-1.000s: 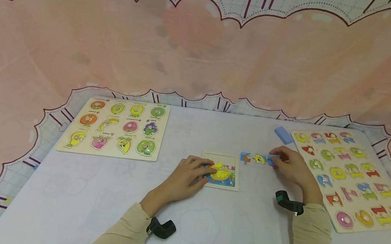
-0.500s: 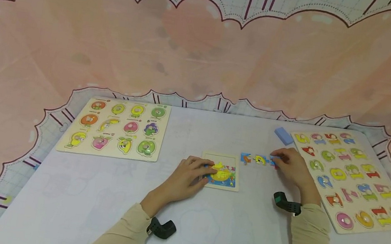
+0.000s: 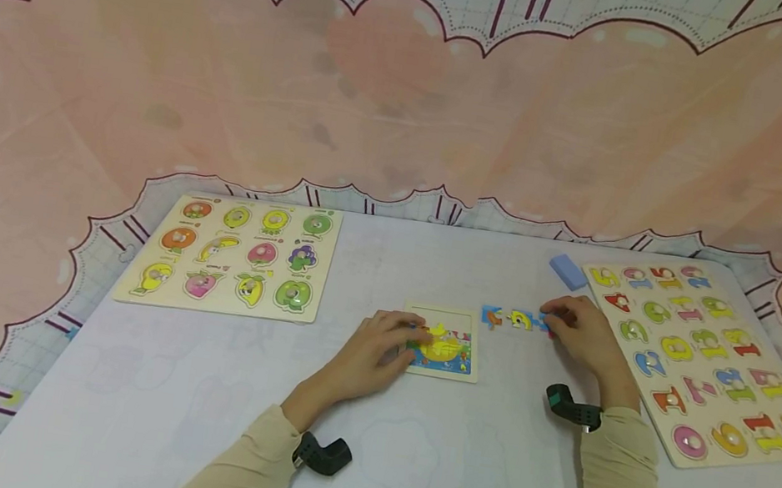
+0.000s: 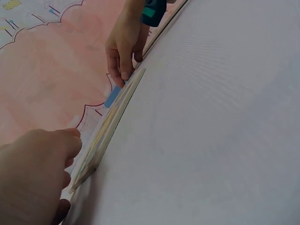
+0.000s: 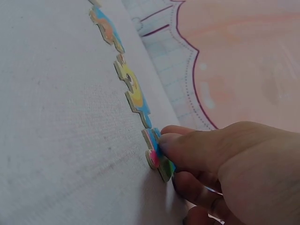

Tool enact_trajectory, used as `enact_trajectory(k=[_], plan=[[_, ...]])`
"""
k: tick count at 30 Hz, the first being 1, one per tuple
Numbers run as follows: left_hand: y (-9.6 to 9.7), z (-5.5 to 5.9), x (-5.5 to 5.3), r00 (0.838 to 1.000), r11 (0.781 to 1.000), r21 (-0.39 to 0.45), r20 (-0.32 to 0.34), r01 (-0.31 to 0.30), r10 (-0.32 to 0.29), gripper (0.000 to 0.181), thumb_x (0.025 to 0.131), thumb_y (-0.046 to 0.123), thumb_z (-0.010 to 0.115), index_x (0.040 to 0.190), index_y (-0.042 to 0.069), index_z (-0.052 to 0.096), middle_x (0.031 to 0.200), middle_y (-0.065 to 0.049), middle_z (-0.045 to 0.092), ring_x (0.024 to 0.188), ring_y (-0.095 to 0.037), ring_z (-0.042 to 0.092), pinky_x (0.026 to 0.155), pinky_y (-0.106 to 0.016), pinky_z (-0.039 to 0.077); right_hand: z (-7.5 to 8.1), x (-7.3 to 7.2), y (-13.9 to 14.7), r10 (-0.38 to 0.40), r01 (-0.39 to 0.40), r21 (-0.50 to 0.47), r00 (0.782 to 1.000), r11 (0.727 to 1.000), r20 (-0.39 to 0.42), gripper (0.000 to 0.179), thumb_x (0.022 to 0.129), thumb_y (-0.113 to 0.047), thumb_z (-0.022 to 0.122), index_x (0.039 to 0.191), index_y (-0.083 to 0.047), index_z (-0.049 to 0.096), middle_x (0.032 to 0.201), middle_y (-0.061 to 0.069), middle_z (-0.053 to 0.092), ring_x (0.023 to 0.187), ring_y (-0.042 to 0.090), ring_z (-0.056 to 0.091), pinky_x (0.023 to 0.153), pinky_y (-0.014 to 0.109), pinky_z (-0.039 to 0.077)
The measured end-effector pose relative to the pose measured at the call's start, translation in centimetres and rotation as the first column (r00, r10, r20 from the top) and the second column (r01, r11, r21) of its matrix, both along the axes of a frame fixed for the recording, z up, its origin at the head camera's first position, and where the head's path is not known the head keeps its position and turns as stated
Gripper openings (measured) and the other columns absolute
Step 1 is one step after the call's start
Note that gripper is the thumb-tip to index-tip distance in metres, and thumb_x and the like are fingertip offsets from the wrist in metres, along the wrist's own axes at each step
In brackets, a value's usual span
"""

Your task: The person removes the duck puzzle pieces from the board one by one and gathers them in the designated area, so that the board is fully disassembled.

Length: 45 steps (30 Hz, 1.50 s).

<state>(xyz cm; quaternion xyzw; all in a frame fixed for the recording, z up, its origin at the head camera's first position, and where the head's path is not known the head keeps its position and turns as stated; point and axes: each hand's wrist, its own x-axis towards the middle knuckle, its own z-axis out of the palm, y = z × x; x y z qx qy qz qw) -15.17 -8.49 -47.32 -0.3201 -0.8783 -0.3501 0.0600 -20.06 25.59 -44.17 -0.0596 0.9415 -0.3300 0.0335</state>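
Observation:
A small wooden puzzle tray (image 3: 441, 375) with a yellow duck picture lies in the middle of the table, seen nearly edge-on in the left wrist view. My left hand (image 3: 375, 353) is over its left side, fingers lightly bent above the picture; whether the fingertips touch it is hard to tell. Right of the tray is a row of loose jigsaw pieces: one with an orange shape (image 3: 492, 316), then a yellow one with an eye (image 5: 133, 89). My right hand (image 3: 586, 332) pinches the end piece (image 5: 153, 140), blue with pink and green, between thumb and fingers at the table surface.
A blue block (image 3: 567, 272) lies behind the right hand. To the right is a number puzzle board (image 3: 679, 447), partly behind the right forearm. A fruit puzzle board (image 3: 274, 314) lies at the back left. A patterned curtain (image 3: 411, 112) rises behind the table.
The left fingers have lifted and bent slightly over the duck picture. The right hand has shifted very slightly, staying at the end piece. The tray and the other pieces stay put.

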Motion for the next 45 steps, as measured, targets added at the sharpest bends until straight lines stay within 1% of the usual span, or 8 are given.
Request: enact_trajectory(k=[4,7,10,15,22,26,30,45], plan=[[-0.1,0.3,0.0,0.996,0.996,0.022,-0.044,-0.082,0.083,0.031,0.090,0.016,0.061,0.121,0.019,0.064,0.132,-0.001,0.054,0.125,-0.018,0.046,0.095,-0.042,0.037,0.0,0.0,0.1,0.004,-0.004,-0.005,1.000,1.000,-0.003,0.022,0.095,-0.013,0.053,0.112,-0.003,0.062,0.105,0.015,0.054,0.090,0.025,0.049,0.074,0.031,0.039],[-0.2,0.4,0.0,0.983,0.986,-0.028,-0.089,-0.162,0.159,0.037,0.088,0.024,0.065,0.124,0.018,0.062,0.135,-0.003,0.054,0.128,-0.020,0.047,0.100,-0.045,0.036,0.0,-0.1,0.1,0.002,-0.002,-0.016,1.000,1.000,-0.012,0.023,0.096,-0.016,0.051,0.112,-0.002,0.061,0.106,0.016,0.055,0.092,0.026,0.051,0.075,0.032,0.040],[-0.3,0.5,0.1,0.977,0.975,-0.105,-0.104,-0.198,0.187,0.048,0.087,0.033,0.066,0.130,0.015,0.057,0.141,-0.005,0.050,0.133,-0.022,0.044,0.106,-0.049,0.033,0.1,-0.2,0.0,-0.010,0.010,-0.028,1.000,1.000,-0.019,0.025,0.098,-0.019,0.049,0.113,-0.002,0.060,0.109,0.017,0.057,0.095,0.027,0.052,0.077,0.032,0.041],[-0.3,0.6,0.2,0.979,0.960,-0.194,-0.075,-0.200,0.189,0.057,0.088,0.041,0.062,0.136,0.013,0.052,0.147,-0.005,0.044,0.139,-0.023,0.036,0.111,-0.049,0.028,0.2,-0.3,-0.4,-0.042,0.041,-0.042,0.999,0.998,-0.016,0.027,0.099,-0.024,0.048,0.113,-0.005,0.059,0.107,0.014,0.059,0.091,0.025,0.054,0.073,0.029,0.043],[-0.2,0.6,0.3,0.980,0.958,-0.207,-0.063,-0.198,0.189,0.058,0.089,0.041,0.061,0.138,0.011,0.050,0.148,-0.005,0.043,0.140,-0.023,0.035,0.115,-0.049,0.024,0.2,-0.4,-1.8,-0.031,0.027,-0.063,0.997,0.998,-0.072,0.023,0.098,-0.021,0.050,0.108,-0.004,0.061,0.105,0.014,0.062,0.090,0.024,0.056,0.074,0.030,0.045],[-0.2,0.6,0.2,0.981,0.959,-0.209,-0.046,-0.193,0.188,0.060,0.089,0.042,0.060,0.139,0.010,0.048,0.149,-0.004,0.042,0.141,-0.023,0.033,0.117,-0.048,0.020,0.2,-0.5,-2.6,0.009,-0.016,-0.066,0.994,0.998,-0.105,0.019,0.097,-0.017,0.051,0.107,-0.005,0.061,0.106,0.014,0.064,0.094,0.026,0.056,0.080,0.037,0.045],[-0.2,0.5,0.1,0.981,0.959,-0.210,-0.047,-0.193,0.187,0.060,0.088,0.042,0.061,0.138,0.010,0.049,0.148,-0.004,0.042,0.140,-0.023,0.034,0.117,-0.048,0.021,0.3,-0.4,-3.7,0.050,-0.059,-0.068,0.990,0.996,-0.130,0.017,0.096,-0.014,0.052,0.106,-0.006,0.062,0.105,0.012,0.064,0.092,0.024,0.056,0.079,0.036,0.044],[-0.3,0.5,0.1,0.980,0.956,-0.219,-0.062,-0.198,0.188,0.060,0.088,0.042,0.062,0.138,0.011,0.050,0.148,-0.004,0.043,0.140,-0.023,0.035,0.115,-0.050,0.023,0.6,0.6,-8.3,0.216,-0.224,-0.077,0.971,0.971,-0.108,0.016,0.094,-0.011,0.055,0.108,-0.008,0.062,0.104,0.006,0.064,0.089,0.019,0.056,0.080,0.033,0.049]])
